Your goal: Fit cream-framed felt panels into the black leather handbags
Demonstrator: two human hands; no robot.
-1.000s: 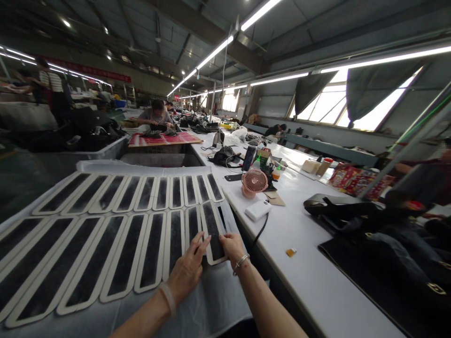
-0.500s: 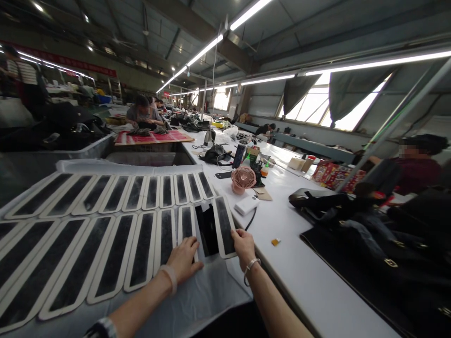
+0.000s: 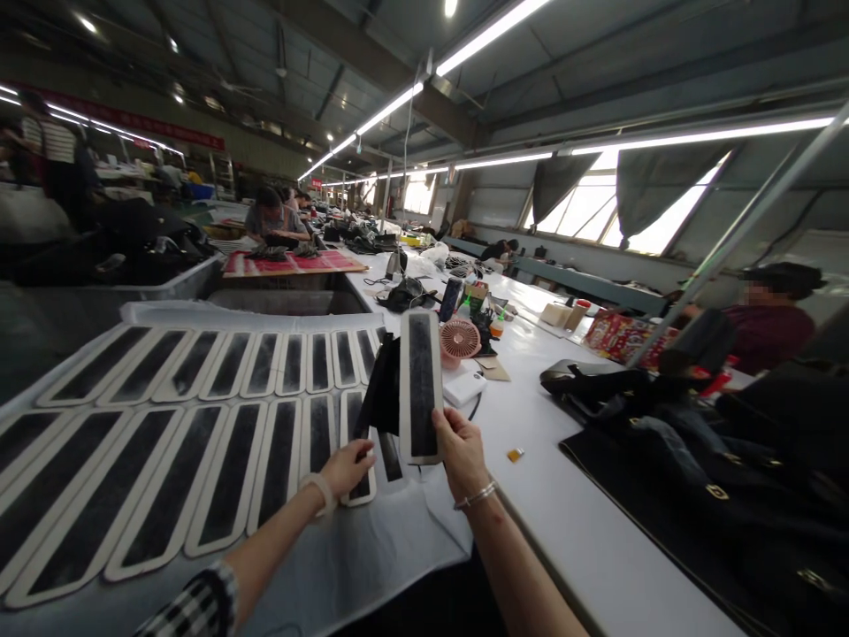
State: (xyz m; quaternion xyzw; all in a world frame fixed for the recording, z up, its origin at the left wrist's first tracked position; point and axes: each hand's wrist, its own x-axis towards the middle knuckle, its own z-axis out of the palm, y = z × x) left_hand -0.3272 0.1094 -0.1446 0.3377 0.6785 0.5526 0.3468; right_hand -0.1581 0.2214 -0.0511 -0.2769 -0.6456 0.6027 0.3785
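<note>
My right hand (image 3: 462,451) grips the lower right edge of a long panel (image 3: 420,389) with a dark centre and pale rim, held raised and nearly upright. Left of it, my left hand (image 3: 346,469) has its fingers pinched at the lower end of a black piece (image 3: 383,380), which is lifted and tilted beside the panel. Under the left hand lies another rimmed panel (image 3: 351,411). Several similar panels (image 3: 218,478) lie in two rows on a grey sheet (image 3: 371,548). A narrow dark strip (image 3: 390,456) lies on the sheet between my hands.
A pink fan (image 3: 459,340), a white box-shaped device (image 3: 464,387) and a phone (image 3: 450,299) stand or lie on the white table (image 3: 570,522). Black bags (image 3: 690,451) with metal fittings are at the right. Other people sit further back and at the right.
My right hand has raised its panel off the sheet and turned it more upright. My left hand has moved up from the flat panel and now lifts the black piece.
</note>
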